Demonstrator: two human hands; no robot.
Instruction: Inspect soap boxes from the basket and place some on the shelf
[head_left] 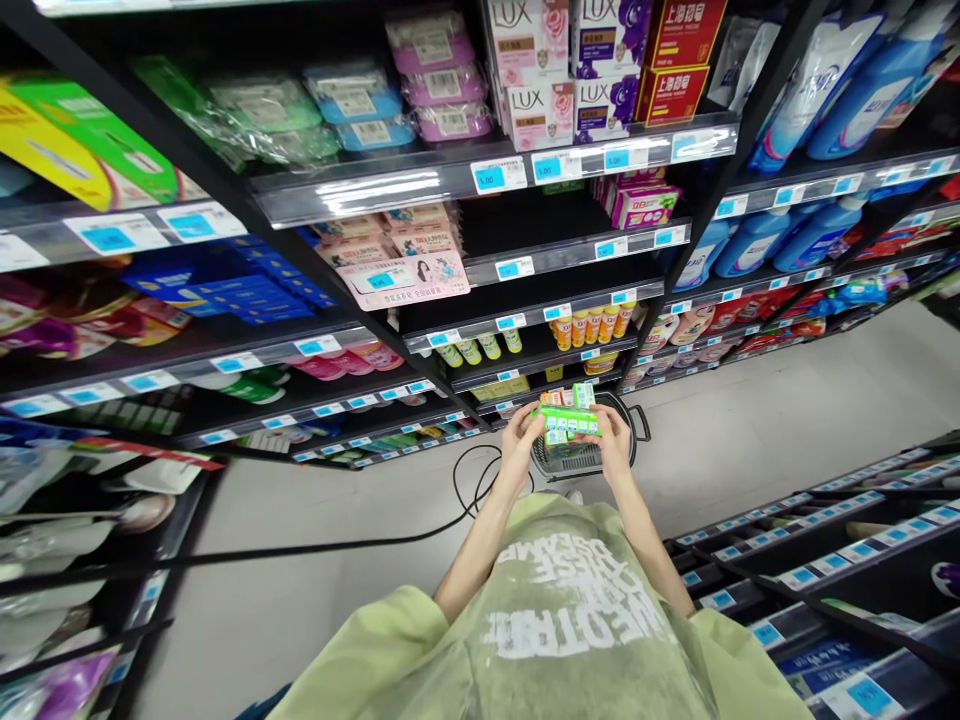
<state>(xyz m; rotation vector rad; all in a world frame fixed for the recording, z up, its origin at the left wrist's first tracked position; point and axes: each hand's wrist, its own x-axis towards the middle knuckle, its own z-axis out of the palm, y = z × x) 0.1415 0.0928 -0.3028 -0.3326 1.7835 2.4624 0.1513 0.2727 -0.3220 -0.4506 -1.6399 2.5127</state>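
A long bright green box (570,421) with light panels along its side is held level between my two hands, at chest-front distance. My left hand (520,436) closes on its left end and my right hand (615,438) grips its right end. Below them a dark grey shopping basket (576,463) stands on the floor, partly hidden by the hands and the box. A green-and-white box (583,395) shows just beyond the held one, and an orange-and-white pack (553,398) is to its left. I cannot tell whether these two lie in the basket.
Ahead is a shelf unit with LUX soap boxes (536,115), red boxes (675,95), plastic soap cases (450,85) and orange bottles (592,327). Blue bottles (754,243) stand right. A black cable (360,545) crosses the floor at left. Another shelf (817,560) is at right.
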